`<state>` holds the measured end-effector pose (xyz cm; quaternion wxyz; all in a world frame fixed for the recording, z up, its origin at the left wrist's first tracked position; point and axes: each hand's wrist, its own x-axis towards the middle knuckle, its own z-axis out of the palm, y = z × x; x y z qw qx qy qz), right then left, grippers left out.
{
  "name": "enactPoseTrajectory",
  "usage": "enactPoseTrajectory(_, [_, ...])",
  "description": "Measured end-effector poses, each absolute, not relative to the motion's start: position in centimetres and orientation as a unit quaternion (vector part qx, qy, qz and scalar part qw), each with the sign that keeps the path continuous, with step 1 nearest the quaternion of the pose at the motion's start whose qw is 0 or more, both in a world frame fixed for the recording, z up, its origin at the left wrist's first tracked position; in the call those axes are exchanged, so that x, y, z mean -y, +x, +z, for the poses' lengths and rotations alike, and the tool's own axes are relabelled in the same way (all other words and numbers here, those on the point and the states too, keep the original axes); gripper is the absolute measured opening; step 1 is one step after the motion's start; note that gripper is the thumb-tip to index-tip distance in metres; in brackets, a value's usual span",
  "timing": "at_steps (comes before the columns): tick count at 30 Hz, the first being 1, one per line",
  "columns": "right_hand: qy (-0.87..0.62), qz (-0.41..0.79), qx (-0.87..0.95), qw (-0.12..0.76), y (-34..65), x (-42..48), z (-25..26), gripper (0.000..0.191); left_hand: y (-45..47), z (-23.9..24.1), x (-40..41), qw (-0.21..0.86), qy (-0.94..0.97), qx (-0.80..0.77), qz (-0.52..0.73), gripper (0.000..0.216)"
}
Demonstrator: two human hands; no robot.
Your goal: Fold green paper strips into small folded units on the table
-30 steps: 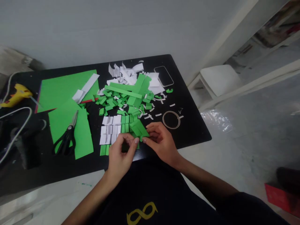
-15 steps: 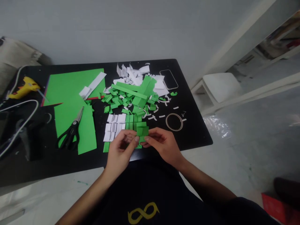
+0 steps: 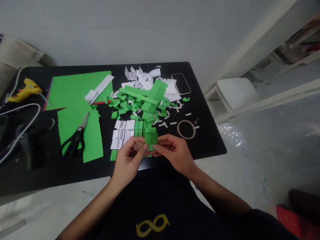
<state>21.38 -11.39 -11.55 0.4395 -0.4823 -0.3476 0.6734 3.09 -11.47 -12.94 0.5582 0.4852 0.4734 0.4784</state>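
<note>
A folded green paper piece [image 3: 151, 137] is pinched between both hands just above the table's front edge. My left hand [image 3: 131, 155] grips its lower left side with the thumb in front. On its lower right, my right hand [image 3: 173, 154] holds it the same way, fingers curled behind. Behind the hands lie rows of folded white paper pieces [image 3: 122, 133], with folded green pieces [image 3: 139, 128] alongside them on the right. My hands partly cover these rows. Farther back is a heap of small green paper pieces [image 3: 123, 106].
Black-handled scissors [image 3: 78, 136] rest on a green sheet [image 3: 92, 140] at left. A yellow glue gun [image 3: 26, 91] with a white cord lies farther left. White paper scraps [image 3: 142, 80] lie at the back, a tape ring [image 3: 186, 129] at right. A white stool [image 3: 236, 93] stands beyond the table.
Both hands stay almost in place on the green paper piece, whose folded flaps now look flatter and more squared. The camera view has shifted slightly.
</note>
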Motion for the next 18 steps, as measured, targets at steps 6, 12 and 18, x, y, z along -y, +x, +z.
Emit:
enactPoseTrajectory(6, [-0.494, 0.671, 0.356, 0.422, 21.44, 11.42, -11.61, 0.038, 2.67, -12.70, 11.13, 0.557, 0.513, -0.479, 0.444, 0.008])
enactPoseTrajectory(12, [-0.490, 0.664, 0.387, 0.412, 21.86, 11.30, -11.60, 0.035, 2.32, -12.60, 10.77, 0.539, 0.551, -0.488, 0.410, 0.010])
enactPoseTrajectory(18, [-0.473, 0.663, 0.389, 0.431, 21.95, 11.26, -11.37, 0.029, 2.30, -12.24, 10.60, 0.577, 0.535, -0.449, 0.424, 0.007])
